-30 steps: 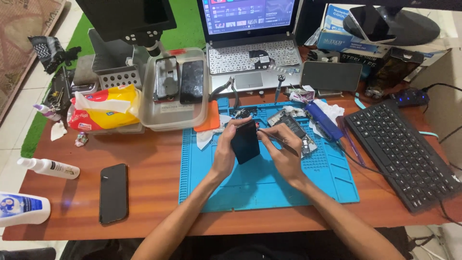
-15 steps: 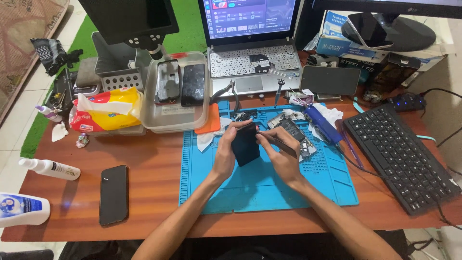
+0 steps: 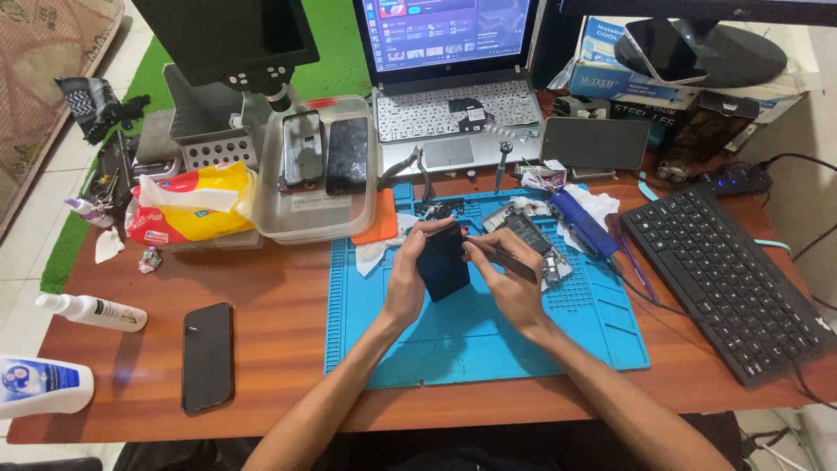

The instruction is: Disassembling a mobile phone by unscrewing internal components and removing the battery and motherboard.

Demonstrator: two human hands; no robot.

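Your two forearms are bare from elbow to wrist, with no sleeves in view. Your left hand (image 3: 408,281) and right hand (image 3: 513,281) wear no gloves, rings, watch or bracelets. Fingernails look short.

Scene evenly and brightly lit from above; soft shadows are cast near the bottles at the left of the counter (image 3: 261,296). Mild glare is seen on the laptop screen (image 3: 449,30). Edges are slightly bowed; focus is sharp throughout.
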